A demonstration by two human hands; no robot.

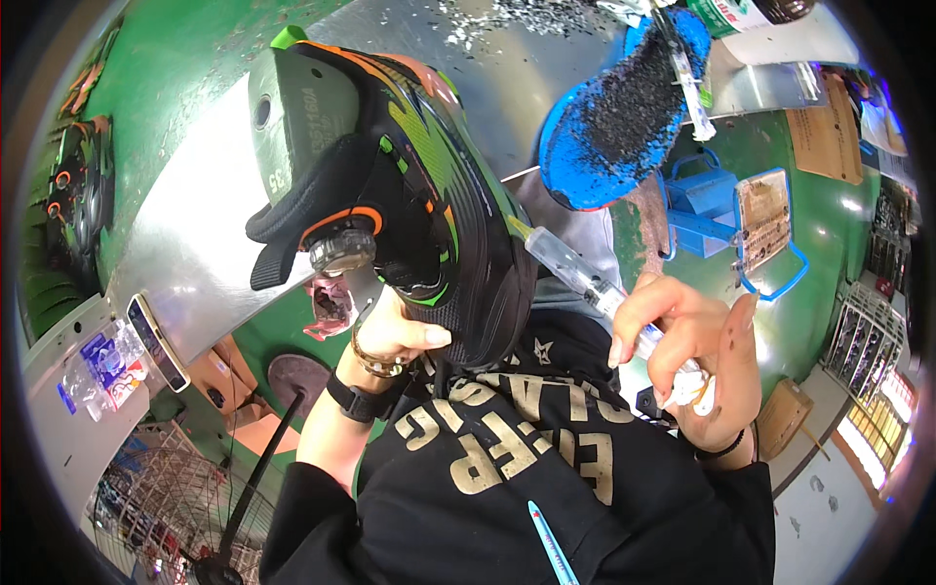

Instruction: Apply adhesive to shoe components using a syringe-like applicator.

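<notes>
A black sports shoe (444, 210) with green and orange trim is tilted up in front of me. A grey-green shoe last (307, 117) fills its opening, and a dial (343, 249) sits at its tongue. Closed around the shoe's lower end is my left hand (390, 336), its thumb lying on the upper. My right hand (697, 346) grips a clear syringe (575, 268), with fingers curled round the barrel and the plunger end near the palm. The syringe's yellowish tip meets the shoe's right edge; whether it touches, I cannot tell.
Beyond the shoe, a blue sole-shaped piece (561, 146) holds black crumbs, with another syringe (690, 83) across it. Black and white scraps (507, 19) litter the metal table (190, 234). A phone (158, 341) lies at left; a wire fan (175, 507) stands below. Blue metal frames (702, 210) stand right.
</notes>
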